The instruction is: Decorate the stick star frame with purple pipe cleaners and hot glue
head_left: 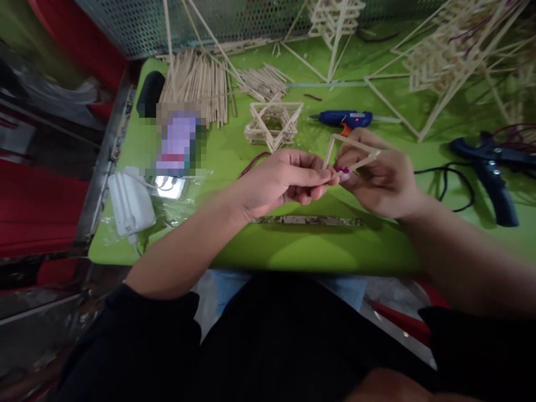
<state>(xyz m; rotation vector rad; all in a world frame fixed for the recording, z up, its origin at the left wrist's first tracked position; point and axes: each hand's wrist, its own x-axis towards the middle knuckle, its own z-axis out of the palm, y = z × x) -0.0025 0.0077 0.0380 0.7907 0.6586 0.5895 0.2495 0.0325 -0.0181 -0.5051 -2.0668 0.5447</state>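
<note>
Between my hands, above the front of the green table, is a small wooden stick frame (354, 143) with angled corners. My left hand (293, 177) pinches its lower left corner between thumb and fingers. Closed around the frame's right side is my right hand (377, 176), and its fingertips also touch a bit of purple cord (344, 170). The cord's exact wrapping on the stick is hidden by the fingers. Just beyond my hands lie a star-shaped stick frame (274, 124) and a blue glue gun (345, 118) with an orange trigger.
Loose wooden sticks (201, 84) are piled at the back left, near a phone (178, 142) and a white power bank (132, 204). Larger stick structures (435, 61) stand at the back right. A dark blue cutter-like tool (494, 173) lies right; a flat strip (310, 220) lies in front.
</note>
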